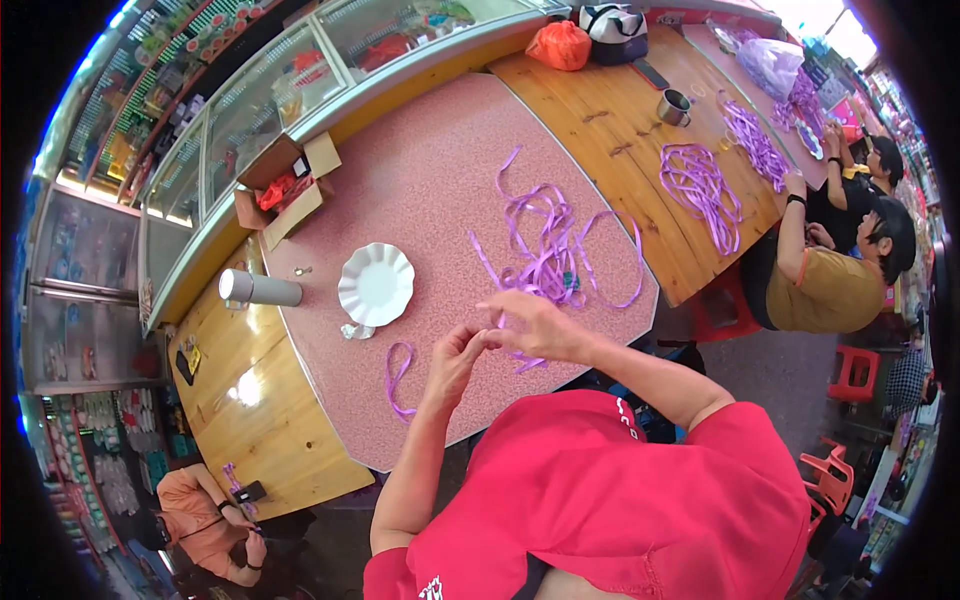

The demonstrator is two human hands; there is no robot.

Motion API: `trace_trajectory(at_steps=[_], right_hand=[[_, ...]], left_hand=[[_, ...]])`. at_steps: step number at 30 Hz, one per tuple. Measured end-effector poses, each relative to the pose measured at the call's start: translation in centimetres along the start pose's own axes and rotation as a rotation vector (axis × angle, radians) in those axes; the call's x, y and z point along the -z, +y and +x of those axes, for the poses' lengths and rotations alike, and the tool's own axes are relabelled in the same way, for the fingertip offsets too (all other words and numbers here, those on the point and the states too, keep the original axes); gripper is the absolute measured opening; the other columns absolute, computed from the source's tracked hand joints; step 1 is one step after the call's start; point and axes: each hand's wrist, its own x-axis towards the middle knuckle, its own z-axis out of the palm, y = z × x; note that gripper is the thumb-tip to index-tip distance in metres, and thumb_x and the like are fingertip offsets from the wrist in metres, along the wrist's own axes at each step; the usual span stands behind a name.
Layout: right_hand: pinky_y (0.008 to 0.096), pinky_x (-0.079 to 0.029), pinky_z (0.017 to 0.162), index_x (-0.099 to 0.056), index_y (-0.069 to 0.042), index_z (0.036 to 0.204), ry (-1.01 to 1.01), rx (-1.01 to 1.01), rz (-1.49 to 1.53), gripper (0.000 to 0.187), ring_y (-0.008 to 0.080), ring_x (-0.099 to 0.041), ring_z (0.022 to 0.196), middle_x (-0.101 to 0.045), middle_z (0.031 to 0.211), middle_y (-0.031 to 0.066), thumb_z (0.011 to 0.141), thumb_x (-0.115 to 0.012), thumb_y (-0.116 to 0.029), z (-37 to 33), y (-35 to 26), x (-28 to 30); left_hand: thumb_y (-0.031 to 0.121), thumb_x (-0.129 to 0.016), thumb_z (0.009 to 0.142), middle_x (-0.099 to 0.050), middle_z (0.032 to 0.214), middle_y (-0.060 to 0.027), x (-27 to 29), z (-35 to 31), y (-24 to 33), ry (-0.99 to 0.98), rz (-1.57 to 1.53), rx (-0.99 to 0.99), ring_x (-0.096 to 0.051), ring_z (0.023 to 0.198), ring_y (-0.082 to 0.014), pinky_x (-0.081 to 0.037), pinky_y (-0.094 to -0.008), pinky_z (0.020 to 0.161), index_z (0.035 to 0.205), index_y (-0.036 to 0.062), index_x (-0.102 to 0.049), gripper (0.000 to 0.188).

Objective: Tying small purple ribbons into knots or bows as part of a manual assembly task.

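Note:
In front of my chest, my left hand and my right hand meet over the pink speckled table. Fingertips of both hands are pinched together; what lies between them is too small to make out. Beyond and beneath my right hand spreads a loose tangle of purple ribbon, with a small dark green piece in it. A separate purple ribbon loop lies left of my left hand. Farther off stands a white scalloped dish, with a crumpled clear wrapper beside it.
At left are a grey-white flask and an open cardboard box with red packets. On the wooden table to the right are more purple ribbons and a metal mug. People sit at right and lower left.

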Motion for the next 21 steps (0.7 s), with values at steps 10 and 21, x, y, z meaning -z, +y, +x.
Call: trace_trajectory(at_steps=[10,21], right_hand=[[0.0377,-0.05,0.067,-0.069,0.0,0.087,-0.071,-0.049,0.075,0.01,0.0268,-0.064,0.075,-0.066,0.083,0.0135,0.083,-0.073,-0.009,1.7,2.0,-4.4],[0.0391,-0.05,0.068,-0.066,0.001,0.082,-0.102,-0.223,0.054,0.014,0.03,-0.064,0.075,-0.065,0.079,0.0148,0.083,-0.07,-0.013,1.3,4.7,-5.5]], left_hand=[[0.027,-0.066,0.096,-0.066,0.091,-0.0031,5.1,1.9,-1.7,0.038,0.006,0.074,-0.062,0.083,-0.0112,-0.049,-0.0276,0.08,0.104,0.0021,-0.064,0.026],[0.047,-0.056,0.095,-0.04,0.15,-0.0206,19.5,8.7,-6.9,0.58,1.503,-0.112,-0.033,0.141,-0.0406,-0.027,-0.0574,0.113,0.139,0.0027,-0.05,0.063]])
